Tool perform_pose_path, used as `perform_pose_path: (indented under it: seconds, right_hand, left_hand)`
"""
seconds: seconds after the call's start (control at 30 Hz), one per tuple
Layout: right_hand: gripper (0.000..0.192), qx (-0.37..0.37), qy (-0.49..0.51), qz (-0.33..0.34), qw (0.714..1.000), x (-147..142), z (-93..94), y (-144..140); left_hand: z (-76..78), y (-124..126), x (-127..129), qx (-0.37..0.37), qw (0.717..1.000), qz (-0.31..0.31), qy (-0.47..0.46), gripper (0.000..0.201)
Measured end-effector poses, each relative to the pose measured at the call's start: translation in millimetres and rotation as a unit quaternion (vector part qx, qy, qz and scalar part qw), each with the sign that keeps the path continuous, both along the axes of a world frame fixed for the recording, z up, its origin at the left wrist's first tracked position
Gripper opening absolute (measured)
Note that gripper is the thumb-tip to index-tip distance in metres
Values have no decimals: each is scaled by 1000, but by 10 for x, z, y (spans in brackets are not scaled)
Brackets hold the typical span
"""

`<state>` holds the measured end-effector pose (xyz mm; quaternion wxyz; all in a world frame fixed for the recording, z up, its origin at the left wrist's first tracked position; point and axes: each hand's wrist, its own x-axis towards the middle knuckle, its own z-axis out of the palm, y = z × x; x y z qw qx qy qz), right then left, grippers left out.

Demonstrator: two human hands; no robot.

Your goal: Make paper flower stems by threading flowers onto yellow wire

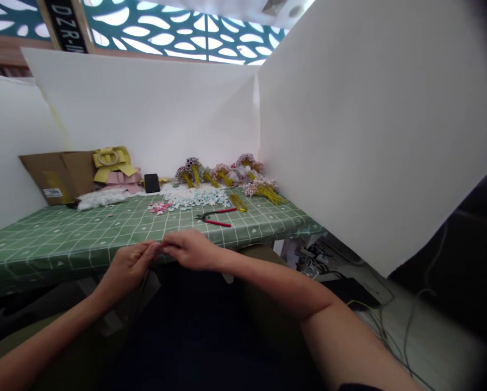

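**Hands pinch small work at the counter's edge**

Below the near edge of the counter (64,239), the left hand (129,266) and right hand (190,250) meet fingertip to fingertip, both narrowed to a pinch around something too small to make out; a thin wire (142,293) seems to hang from the left. It looks like a joining or twisting step, calling for a steady, fine grip. Beyond them on the green checked cloth lie red-handled pliers (214,217), a scatter of small pale petals (194,196), and finished flower bunches (227,175) on yellow stems. Farther left sit a black phone (151,183) and a cardboard box (60,175). White boards wall the space.
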<state>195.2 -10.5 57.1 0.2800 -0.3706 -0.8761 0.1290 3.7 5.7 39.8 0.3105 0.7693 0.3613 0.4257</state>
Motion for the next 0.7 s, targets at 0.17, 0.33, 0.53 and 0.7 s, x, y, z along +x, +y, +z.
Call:
perform_pose_path:
  seconds: [0.17,0.33,0.53,0.7]
  right_hand:
    - [19,-223,98,228,943,139,215,-36]
    - [19,123,-74,-72,987,22,-60,103]
    - [23,252,-202,-71,944,-117,-273,101]
    - [13,-40,49,28,998,0,-10,2]
  left_hand:
    - [180,-183,-45,242,963,-22,118,25]
    - [-82,-8,103,-101,994,19,-24,42]
    - [-306,121,143,-308,941,-45,-134,38]
    - [3,-96,59,30,999,-7,23,38]
